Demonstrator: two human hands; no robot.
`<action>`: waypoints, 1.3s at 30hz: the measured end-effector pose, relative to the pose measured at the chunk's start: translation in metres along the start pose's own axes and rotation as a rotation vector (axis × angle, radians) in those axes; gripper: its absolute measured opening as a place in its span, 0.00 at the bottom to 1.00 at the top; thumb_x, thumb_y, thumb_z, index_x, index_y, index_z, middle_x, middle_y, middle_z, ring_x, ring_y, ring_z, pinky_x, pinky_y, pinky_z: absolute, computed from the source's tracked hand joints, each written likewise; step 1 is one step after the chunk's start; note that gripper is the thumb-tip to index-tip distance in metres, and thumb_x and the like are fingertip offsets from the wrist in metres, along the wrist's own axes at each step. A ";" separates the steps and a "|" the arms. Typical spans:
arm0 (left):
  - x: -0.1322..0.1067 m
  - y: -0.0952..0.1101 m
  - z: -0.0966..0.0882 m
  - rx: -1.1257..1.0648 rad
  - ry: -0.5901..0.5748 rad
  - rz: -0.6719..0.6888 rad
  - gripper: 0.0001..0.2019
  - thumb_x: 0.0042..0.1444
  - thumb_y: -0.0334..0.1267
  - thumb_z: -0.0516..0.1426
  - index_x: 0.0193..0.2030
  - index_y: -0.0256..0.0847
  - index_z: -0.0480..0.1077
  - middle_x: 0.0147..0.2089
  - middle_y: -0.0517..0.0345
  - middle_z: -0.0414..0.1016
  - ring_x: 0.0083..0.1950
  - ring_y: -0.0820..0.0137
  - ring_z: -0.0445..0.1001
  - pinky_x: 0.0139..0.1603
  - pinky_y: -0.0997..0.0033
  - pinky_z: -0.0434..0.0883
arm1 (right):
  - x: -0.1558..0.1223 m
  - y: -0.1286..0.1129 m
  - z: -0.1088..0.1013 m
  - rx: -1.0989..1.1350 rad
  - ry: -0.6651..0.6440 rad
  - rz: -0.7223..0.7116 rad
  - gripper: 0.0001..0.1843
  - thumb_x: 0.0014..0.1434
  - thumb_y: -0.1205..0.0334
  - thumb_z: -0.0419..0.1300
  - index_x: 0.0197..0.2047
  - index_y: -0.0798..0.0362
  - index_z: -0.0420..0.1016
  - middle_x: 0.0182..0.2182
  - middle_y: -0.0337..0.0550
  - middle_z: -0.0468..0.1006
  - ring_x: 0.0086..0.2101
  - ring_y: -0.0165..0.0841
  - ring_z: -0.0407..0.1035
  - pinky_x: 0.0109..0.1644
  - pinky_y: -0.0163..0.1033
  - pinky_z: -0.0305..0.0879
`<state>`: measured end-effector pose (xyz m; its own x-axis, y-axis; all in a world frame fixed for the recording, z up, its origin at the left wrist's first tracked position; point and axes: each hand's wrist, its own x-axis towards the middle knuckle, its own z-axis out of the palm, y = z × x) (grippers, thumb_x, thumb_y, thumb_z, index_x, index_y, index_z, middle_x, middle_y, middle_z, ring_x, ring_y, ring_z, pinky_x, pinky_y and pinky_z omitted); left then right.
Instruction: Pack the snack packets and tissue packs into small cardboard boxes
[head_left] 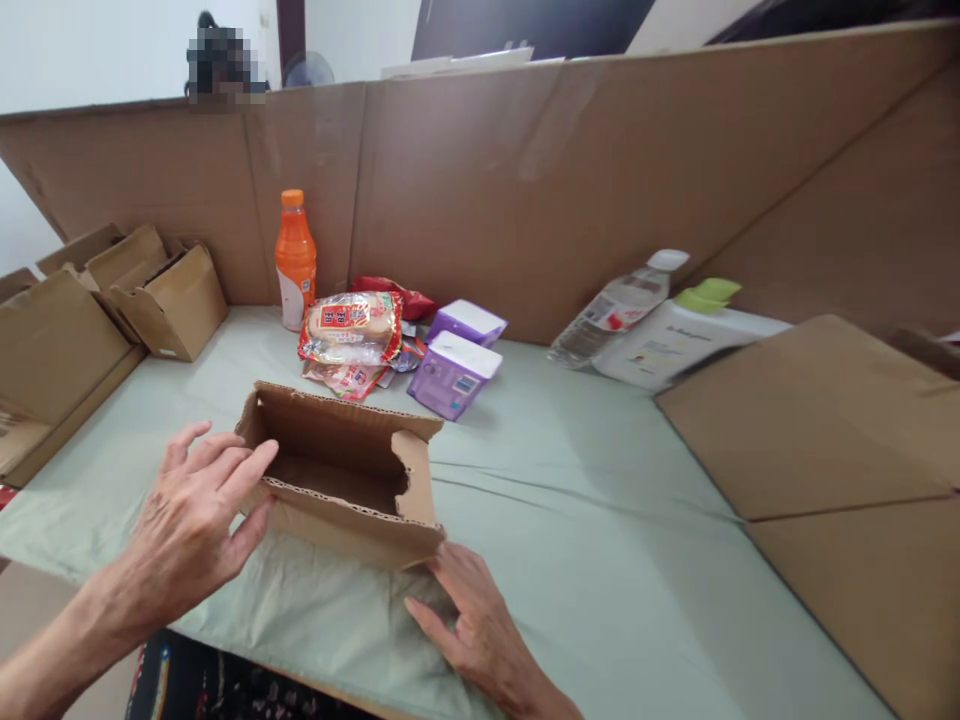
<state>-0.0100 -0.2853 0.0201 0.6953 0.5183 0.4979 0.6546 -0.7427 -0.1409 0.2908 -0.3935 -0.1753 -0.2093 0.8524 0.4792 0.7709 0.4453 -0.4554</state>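
An open-topped cardboard box stands on the light green cloth in front of me, a notch cut into its right end. I see only bare cardboard inside it. My left hand is at the box's left end with its fingers spread; the index fingertip reaches the rim and the thumb lies along the front wall. At the lower right corner is my right hand, its fingers against or just beside the box and its thumb stretched out over the cloth.
Behind the box are packaged snacks, two purple packs and an orange drink bottle. A clear bottle and a white bottle lean at the back. Cardboard boxes stand left; a cardboard panel is right.
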 end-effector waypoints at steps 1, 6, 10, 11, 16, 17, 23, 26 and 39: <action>-0.002 0.000 0.002 0.012 0.019 -0.039 0.17 0.65 0.33 0.56 0.60 0.35 0.69 0.44 0.47 0.81 0.48 0.54 0.78 0.61 0.41 0.68 | 0.000 0.001 -0.001 0.006 -0.011 0.007 0.22 0.65 0.58 0.58 0.61 0.52 0.73 0.53 0.54 0.81 0.53 0.47 0.76 0.53 0.53 0.74; -0.015 0.000 0.008 -0.116 0.042 -0.079 0.17 0.65 0.32 0.55 0.60 0.38 0.68 0.47 0.48 0.80 0.52 0.56 0.76 0.62 0.47 0.69 | 0.026 0.036 -0.024 0.007 0.032 0.069 0.18 0.66 0.56 0.58 0.58 0.47 0.76 0.57 0.50 0.79 0.56 0.44 0.74 0.57 0.52 0.74; -0.026 0.001 0.010 -0.228 0.096 -0.079 0.17 0.63 0.23 0.54 0.55 0.41 0.71 0.44 0.54 0.82 0.51 0.63 0.78 0.65 0.53 0.68 | 0.088 0.095 -0.059 -0.043 0.234 0.227 0.23 0.65 0.47 0.59 0.58 0.48 0.76 0.60 0.53 0.76 0.61 0.48 0.69 0.66 0.60 0.63; -0.028 0.002 0.010 -0.246 0.110 -0.074 0.16 0.62 0.22 0.54 0.53 0.41 0.71 0.43 0.56 0.82 0.50 0.64 0.78 0.66 0.54 0.68 | 0.105 0.111 -0.065 -0.044 0.290 0.283 0.29 0.62 0.43 0.61 0.61 0.50 0.74 0.62 0.55 0.73 0.63 0.51 0.66 0.67 0.61 0.61; -0.034 0.003 0.010 -0.297 0.140 -0.063 0.16 0.61 0.20 0.54 0.49 0.41 0.72 0.39 0.59 0.82 0.46 0.68 0.79 0.68 0.56 0.67 | 0.165 0.171 -0.059 0.265 0.452 0.644 0.64 0.35 0.36 0.75 0.69 0.58 0.59 0.68 0.67 0.62 0.65 0.59 0.59 0.69 0.64 0.54; -0.034 0.003 0.009 -0.306 0.145 -0.067 0.16 0.61 0.20 0.54 0.49 0.42 0.73 0.39 0.59 0.82 0.45 0.69 0.79 0.68 0.57 0.68 | 0.171 0.176 -0.052 0.327 0.457 0.675 0.66 0.32 0.37 0.76 0.69 0.58 0.58 0.67 0.67 0.63 0.64 0.58 0.61 0.68 0.64 0.55; -0.036 0.009 0.001 -0.345 0.135 -0.101 0.16 0.59 0.20 0.54 0.47 0.43 0.74 0.37 0.61 0.81 0.44 0.70 0.79 0.64 0.58 0.72 | 0.182 0.180 -0.011 0.445 0.495 0.717 0.53 0.36 0.38 0.73 0.60 0.56 0.65 0.55 0.60 0.76 0.51 0.49 0.73 0.56 0.58 0.70; -0.039 0.014 -0.005 -0.338 0.126 -0.087 0.16 0.59 0.20 0.53 0.47 0.42 0.73 0.37 0.61 0.81 0.43 0.70 0.79 0.66 0.59 0.71 | 0.173 0.169 -0.011 0.462 0.496 0.742 0.48 0.36 0.41 0.75 0.56 0.55 0.68 0.51 0.57 0.79 0.47 0.48 0.75 0.53 0.57 0.72; -0.042 0.020 -0.005 -0.359 0.164 -0.128 0.14 0.63 0.22 0.53 0.47 0.43 0.72 0.37 0.61 0.81 0.45 0.68 0.78 0.62 0.59 0.70 | 0.033 0.069 -0.061 0.424 0.119 0.656 0.47 0.46 0.39 0.72 0.63 0.53 0.66 0.53 0.56 0.80 0.51 0.53 0.76 0.54 0.55 0.74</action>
<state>-0.0280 -0.3239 0.0006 0.5395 0.5635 0.6257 0.5674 -0.7923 0.2243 0.3738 -0.3513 -0.1453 0.2931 0.9528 0.0796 0.4147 -0.0517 -0.9085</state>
